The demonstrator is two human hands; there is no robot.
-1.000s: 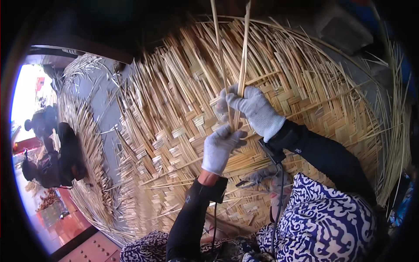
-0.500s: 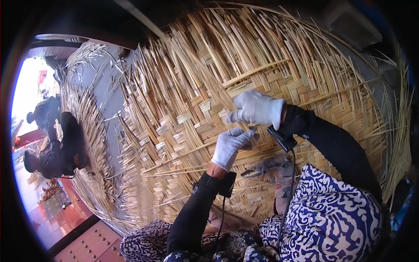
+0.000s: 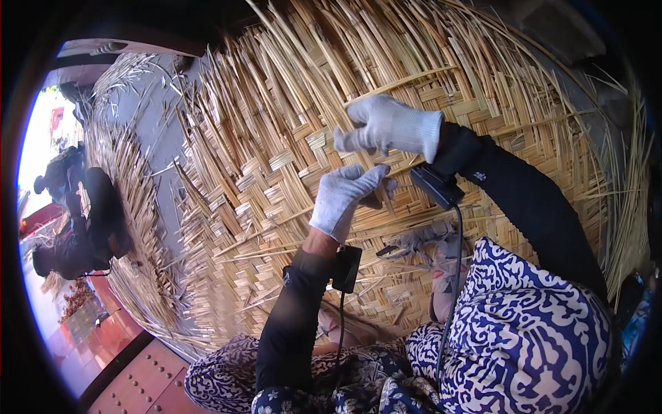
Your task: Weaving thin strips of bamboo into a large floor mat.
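I hold pale split reed strips [image 3: 329, 86] at a slant over a large woven reed mat [image 3: 255, 203], their far ends toward the upper left. My right hand [image 3: 386, 127], in a pale knit glove, is bent round them higher up. Below and left of it, my left hand [image 3: 345, 196], gloved alike, has its fingers curled on their lower part, which is partly hidden. Both wrists carry black devices with cables. A crumpled grey item [image 3: 424, 238], apparently cloth or gloves with a dark tool, lies on the mat below my hands.
People in dark clothes [image 3: 83, 221] work at the left beside another reed piece [image 3: 138, 241]. Loose long strips [image 3: 624, 193] lie along the right edge. A grey block [image 3: 558, 31] is at the upper right, and a red studded panel [image 3: 138, 386] at the lower left.
The strips, held upright a second ago, now slant toward the upper left, blurred midway. My right hand has turned more sideways, and my left hand sits a little higher in the picture.
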